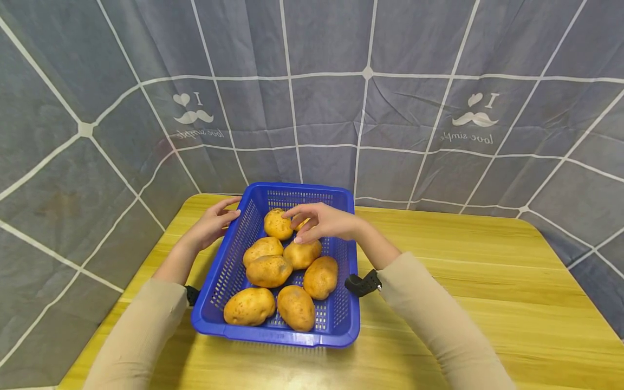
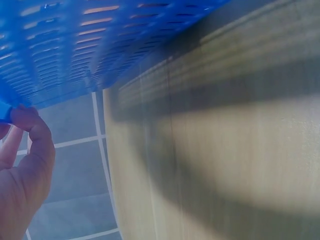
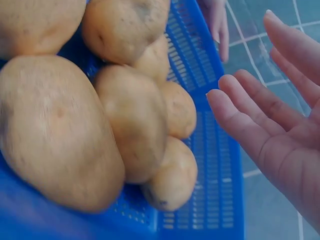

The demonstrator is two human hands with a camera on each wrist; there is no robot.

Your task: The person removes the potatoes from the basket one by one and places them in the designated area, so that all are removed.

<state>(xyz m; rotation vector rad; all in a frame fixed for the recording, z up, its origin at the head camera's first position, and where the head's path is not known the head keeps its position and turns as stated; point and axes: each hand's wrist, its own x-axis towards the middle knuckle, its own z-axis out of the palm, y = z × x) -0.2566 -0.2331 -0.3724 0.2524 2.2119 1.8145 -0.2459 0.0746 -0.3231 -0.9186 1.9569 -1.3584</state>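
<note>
Basket (image 1: 273,335), blue plastic with slotted walls, sits on the wooden tabletop (image 1: 478,281), toward its 9 o'clock end. Contents: potatoes, eight visible. Clock positions below are about the basket's centre as the head view shows it.

Far potato (image 1: 278,225) at 12 o'clock. Partly hidden potato (image 1: 301,223) at 1 o'clock, behind the right-hand fingers. One potato each near 2 o'clock (image 1: 303,255), 4 o'clock (image 1: 320,278), 5 o'clock (image 1: 296,309), 7 o'clock (image 1: 249,307) and between 10 and 11 o'clock (image 1: 262,250); the last lies just beyond the central potato (image 1: 269,271).

Left hand (image 1: 208,226): outside the basket at 11 o'clock, fingertips at the rim. Cannot tell whether they pinch it or merely rest against it.

Right hand (image 1: 329,222): reaches in across the 2 o'clock side, above the far potatoes. Fingers released, gently bent, thumb apart; right wrist view shows the palm holding nothing.

Black straps on both wrists, right one (image 1: 363,284) beside the basket's 3 o'clock rim. Beige sleeves (image 1: 439,319). Grey curtain (image 1: 326,114) with white grid lines hangs beyond, at 12 o'clock.
</note>
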